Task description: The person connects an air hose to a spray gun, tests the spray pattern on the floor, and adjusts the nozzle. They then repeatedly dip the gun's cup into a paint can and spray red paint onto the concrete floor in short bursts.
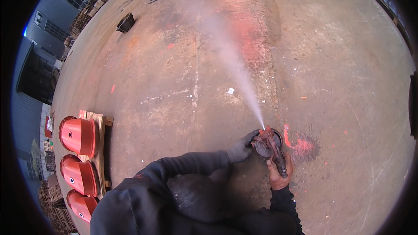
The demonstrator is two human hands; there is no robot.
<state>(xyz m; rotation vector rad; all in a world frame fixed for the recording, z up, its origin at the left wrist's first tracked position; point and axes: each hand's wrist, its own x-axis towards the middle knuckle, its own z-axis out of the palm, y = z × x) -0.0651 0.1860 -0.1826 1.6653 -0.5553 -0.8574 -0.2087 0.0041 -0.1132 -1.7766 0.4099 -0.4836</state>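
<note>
Captured above a wide concrete floor, reaching out on all sides of a spray gun. Backed by a grey-blue building, far to the upper left of the gun, and fringed there by piled timber. Stained with red paint in a broad patch well beyond the gun, and veiled by a pale plume of mist fanning up and leftward from its nozzle. Shows, well to the left of the gun, three red rounded shells, lined up on a wooden pallet.

Reaches in from below the gun with dark sleeves. Holds the gun over the floor in the right hand, bare, with its grip pressed around the handle. Touches the gun's left edge with the left hand, gloved in grey; cannot tell that grip as pinching or merely resting, with fingertips partly hidden.

Includes a black bucket, far to the gun's upper left, a red splash just right of the gun, and a white scrap up and left of it.
</note>
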